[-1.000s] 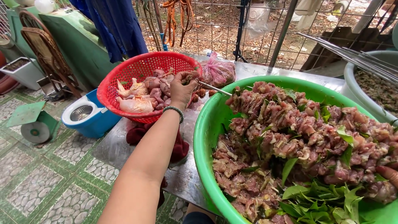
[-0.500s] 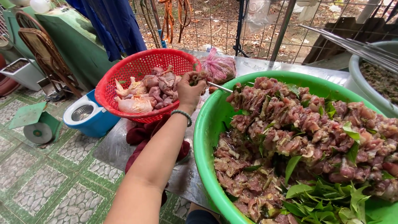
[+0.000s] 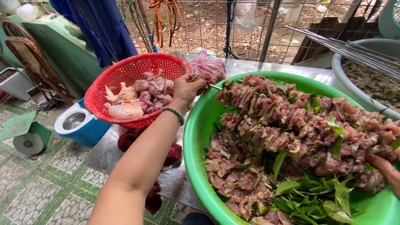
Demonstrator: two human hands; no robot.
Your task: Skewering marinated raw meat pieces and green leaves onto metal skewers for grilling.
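The left hand reaches out over the rim of a red basket, its fingers curled shut and pinching a lump of raw meat at the end of a thin metal skewer. The meat is pinkish-brown and wet, partly hidden inside the fingers. Just right of the fingers sits one big green basin heaped with marinated meat pieces and green leaves, too many to count. The right hand shows only at the frame's edge, cut off; whether its fingers are spread or closed cannot be told. A grey tub stands beyond.
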